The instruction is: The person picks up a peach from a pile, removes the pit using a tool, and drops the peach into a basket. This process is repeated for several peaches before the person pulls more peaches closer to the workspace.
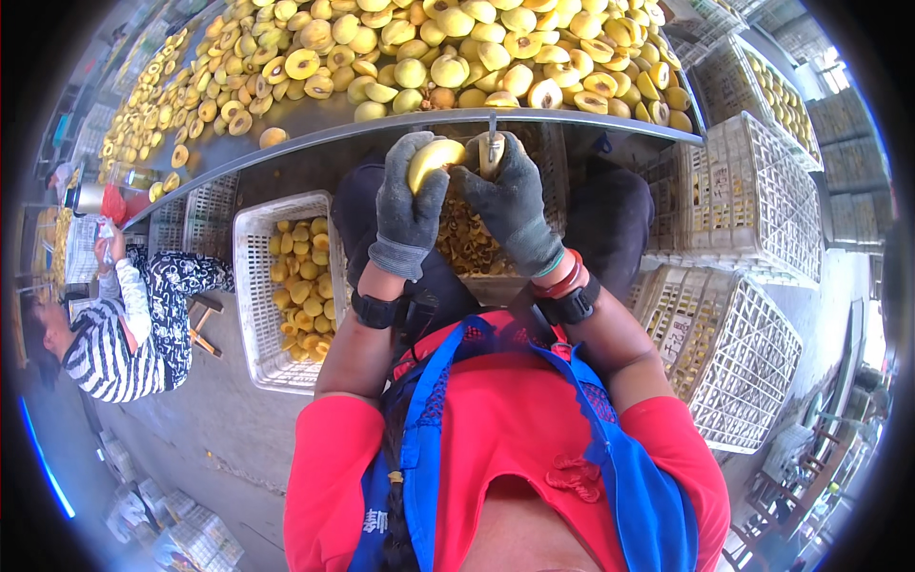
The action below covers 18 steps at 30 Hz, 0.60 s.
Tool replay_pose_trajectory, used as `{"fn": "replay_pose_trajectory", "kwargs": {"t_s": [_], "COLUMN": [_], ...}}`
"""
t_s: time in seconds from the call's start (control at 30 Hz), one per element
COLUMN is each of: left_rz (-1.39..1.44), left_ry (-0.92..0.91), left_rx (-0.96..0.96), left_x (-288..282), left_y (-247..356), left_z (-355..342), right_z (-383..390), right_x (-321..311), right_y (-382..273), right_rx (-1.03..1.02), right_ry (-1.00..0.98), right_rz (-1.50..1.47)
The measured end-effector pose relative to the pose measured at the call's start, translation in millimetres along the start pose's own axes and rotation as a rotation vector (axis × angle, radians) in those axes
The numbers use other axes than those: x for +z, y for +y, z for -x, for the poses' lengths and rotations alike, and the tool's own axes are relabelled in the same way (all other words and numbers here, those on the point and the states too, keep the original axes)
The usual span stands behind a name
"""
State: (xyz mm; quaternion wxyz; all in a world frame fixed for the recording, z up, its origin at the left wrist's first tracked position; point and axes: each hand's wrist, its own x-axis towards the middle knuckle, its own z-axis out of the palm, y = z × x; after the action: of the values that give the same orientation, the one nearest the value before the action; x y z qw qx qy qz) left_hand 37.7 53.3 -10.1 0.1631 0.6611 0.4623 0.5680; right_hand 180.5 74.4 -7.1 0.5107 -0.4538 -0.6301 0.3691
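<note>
Grey work gloves cover both my hands, which are close together just below the table's near edge. My left hand (pixel 408 202) is closed around a yellow peach piece (pixel 435 162), its smooth curved side showing. Beside it, my right hand (pixel 513 198) grips a small hand tool (pixel 492 153) with a pale handle. A thin metal end points away from me; its exact shape is hard to make out. The right fingertips are next to the peach. Beyond my hands, many halved yellow peaches (pixel 448 71) are heaped on the metal table (pixel 324 132), some with cut faces up.
A white crate (pixel 244 286) of peach halves stands left of my legs. Below my hands, another container holds brownish scraps (pixel 472 238). Stacked plastic crates (pixel 743 205) stand at the right. A person in a striped top (pixel 110 357) sits at the far left.
</note>
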Motion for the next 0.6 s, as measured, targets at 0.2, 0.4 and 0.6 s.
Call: {"fn": "replay_pose_trajectory", "kwargs": {"t_s": [0.2,0.4,0.6], "left_rz": [-0.122,-0.023,0.038], "left_ry": [0.02,0.143,0.194], "left_rx": [0.07,-0.2,-0.29], "left_x": [13,5,-2], "left_y": [1,-4,6], "left_z": [3,-1,-4], "right_z": [3,12,14], "right_x": [-2,-11,-9], "right_y": [-6,-16,3], "right_rx": [-0.016,-0.189,-0.025], "right_ry": [0.09,0.096,-0.272], "right_rz": [-0.023,0.131,0.183]}}
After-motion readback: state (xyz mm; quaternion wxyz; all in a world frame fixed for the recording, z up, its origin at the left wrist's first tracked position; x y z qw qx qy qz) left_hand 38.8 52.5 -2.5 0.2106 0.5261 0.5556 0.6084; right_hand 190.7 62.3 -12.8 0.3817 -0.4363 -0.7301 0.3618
